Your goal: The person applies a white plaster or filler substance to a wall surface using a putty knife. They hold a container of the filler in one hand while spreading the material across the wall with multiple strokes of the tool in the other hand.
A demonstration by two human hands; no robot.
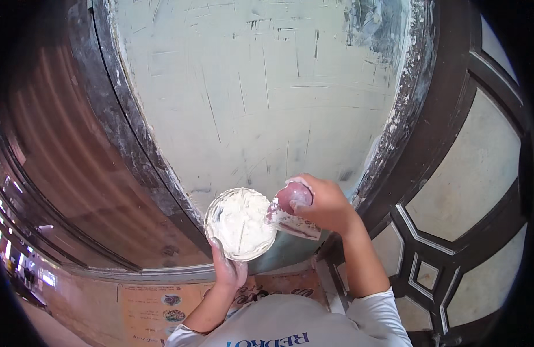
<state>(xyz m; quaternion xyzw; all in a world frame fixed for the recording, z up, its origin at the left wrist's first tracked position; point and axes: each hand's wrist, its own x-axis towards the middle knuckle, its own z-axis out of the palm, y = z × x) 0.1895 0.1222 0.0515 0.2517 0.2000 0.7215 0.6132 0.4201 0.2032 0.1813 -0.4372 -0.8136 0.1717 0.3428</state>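
**Putty knife at the rim of a held dish, wall just ahead**

The right hand (325, 202) is clamped around the reddish handle of a putty knife (293, 220). Its broad blade is smeared white and points down and to the left, toward the other hand. The left hand (229, 269) grips a round dish (239, 222) from below, fingers closed on its near rim and thumb side coated in white. The dish is held nearly flat and is heaped with white putty (244, 225).

The two hands are close together. The blade's left edge touches or just overlaps the dish's right rim; whether it is dug into the putty cannot be told. The blade's long edge runs from upper left to lower right, so the putty lies directly left of the knife, nearer the right hand's tool than anything else in reach.

Beyond both hands, straight ahead and above, stands a pale wall panel (267, 87), scratched with fine lines and showing a darker rough patch at its upper right. A dark, chipped frame (137, 150) borders it on the left, and another flaking edge on the right. Further right is a dark door (452, 191) with pale inset panels. Left of the frame is a brown surface (65, 150).
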